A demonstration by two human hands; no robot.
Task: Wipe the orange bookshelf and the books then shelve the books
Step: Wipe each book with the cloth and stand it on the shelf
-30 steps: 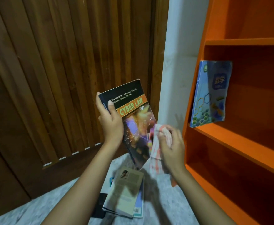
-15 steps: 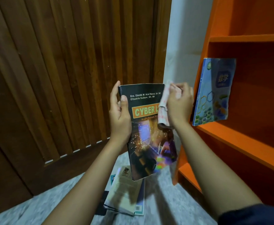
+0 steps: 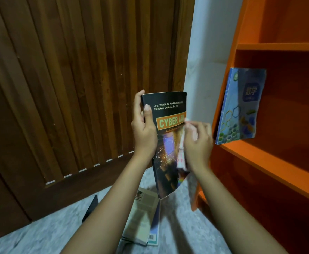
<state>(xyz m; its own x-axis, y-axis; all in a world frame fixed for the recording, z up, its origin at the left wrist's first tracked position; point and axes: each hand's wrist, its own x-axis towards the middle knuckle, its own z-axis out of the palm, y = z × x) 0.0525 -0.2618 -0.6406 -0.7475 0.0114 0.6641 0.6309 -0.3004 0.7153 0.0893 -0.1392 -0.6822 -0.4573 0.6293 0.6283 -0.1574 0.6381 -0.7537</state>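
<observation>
Step in hand, as I read it: wiping. Left hand (image 3: 143, 132) grips the black book (image 3: 167, 143) by its spine, upright before the bookshelf (image 3: 269, 162). Right hand (image 3: 198, 143) clamps the cloth (image 3: 181, 154) against the cover. Next, I judge: shelve it beside the blue book (image 3: 241, 107) at the shelf's left edge.

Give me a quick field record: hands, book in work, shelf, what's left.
left hand: grips the Cyber Law book by its left edge, held upright
right hand: holds the cloth against the cover's right side
shelf: orange bookshelf holds one blue book, tilted at the left end
waiting: stack of books on the floor
</observation>
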